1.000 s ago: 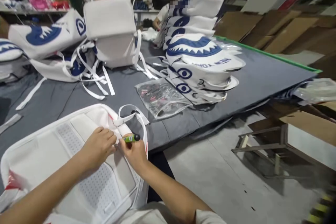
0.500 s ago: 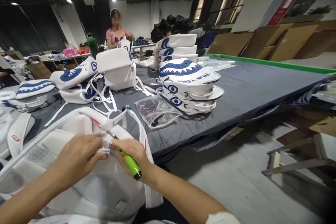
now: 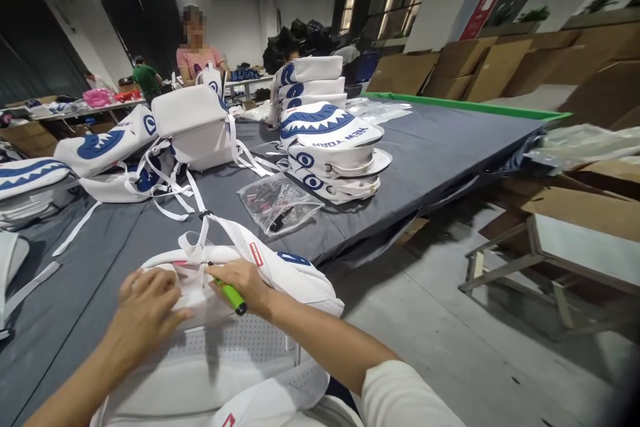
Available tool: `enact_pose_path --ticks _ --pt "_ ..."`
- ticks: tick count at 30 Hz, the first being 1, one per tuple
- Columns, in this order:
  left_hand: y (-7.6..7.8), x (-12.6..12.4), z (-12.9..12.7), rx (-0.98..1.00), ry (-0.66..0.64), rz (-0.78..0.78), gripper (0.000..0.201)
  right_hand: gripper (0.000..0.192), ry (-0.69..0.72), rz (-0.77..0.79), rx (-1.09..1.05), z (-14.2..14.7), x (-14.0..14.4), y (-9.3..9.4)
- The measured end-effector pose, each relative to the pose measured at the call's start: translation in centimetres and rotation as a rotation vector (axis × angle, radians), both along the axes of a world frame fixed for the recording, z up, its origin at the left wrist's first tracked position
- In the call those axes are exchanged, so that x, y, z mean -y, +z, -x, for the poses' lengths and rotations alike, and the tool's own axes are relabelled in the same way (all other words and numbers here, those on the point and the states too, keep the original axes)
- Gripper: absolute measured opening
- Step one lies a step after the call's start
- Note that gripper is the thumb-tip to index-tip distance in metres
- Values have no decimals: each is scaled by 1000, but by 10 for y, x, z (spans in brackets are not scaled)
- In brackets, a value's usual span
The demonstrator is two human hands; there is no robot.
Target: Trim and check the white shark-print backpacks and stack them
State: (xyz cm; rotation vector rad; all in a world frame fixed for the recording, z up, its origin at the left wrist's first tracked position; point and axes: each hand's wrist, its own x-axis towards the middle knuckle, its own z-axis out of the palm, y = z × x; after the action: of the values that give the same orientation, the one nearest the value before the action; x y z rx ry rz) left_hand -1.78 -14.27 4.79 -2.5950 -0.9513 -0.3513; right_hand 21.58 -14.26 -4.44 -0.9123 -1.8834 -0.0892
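A white backpack lies in front of me, its strapped side facing up and its top away from me. My right hand is closed around a green marker pen with a black end, pressed near the top handle loop. White material lies at its fingertips. Resting on the upper left of the backpack, my left hand has bent fingers spread apart and its thumb out to the side. A shoulder strap with a red label runs past my right hand.
Stacked white bags with blue shark-mouth prints stand ahead on the grey-covered table. A clear plastic bag of small parts lies before them. More bags are left. A person stands beyond; a stool is right.
The backpack has turned and shifted, so its top and shoulder strap now lie ahead of me. My left hand has moved apart from the right and its fingers have spread. The view has swung right.
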Motion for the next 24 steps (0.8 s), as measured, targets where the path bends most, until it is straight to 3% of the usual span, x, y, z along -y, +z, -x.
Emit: enact_pose_path --ticks 4,7,10,12,13,15,17,20,24 --pt "6 -2 57 58 7 15 25 23 42 -38 -27 -3 -6 1" --pt "4 -6 72 116 29 62 23 23 53 -48 9 -4 -13 -2" --pt "9 -18 50 220 38 77 28 24 57 -4 4 2 -11 -1" --pt "16 -28 20 222 59 107 47 26 81 25 -20 10 -1 1" --pt "18 -33 3 167 59 134 61 26 93 26 -39 13 6 1" --pt "18 -46 -27 17 180 223 85 25 121 4 -93 18 22 1" --pt "10 -62 -45 -64 248 286 98 26 140 -23 -123 17 35 -2" --pt "-6 -76 -49 -81 244 343 103 33 149 -12 -81 8 40 -8" --pt "-17 -68 -43 -124 195 294 118 44 187 32 -71 -2 33 -11"
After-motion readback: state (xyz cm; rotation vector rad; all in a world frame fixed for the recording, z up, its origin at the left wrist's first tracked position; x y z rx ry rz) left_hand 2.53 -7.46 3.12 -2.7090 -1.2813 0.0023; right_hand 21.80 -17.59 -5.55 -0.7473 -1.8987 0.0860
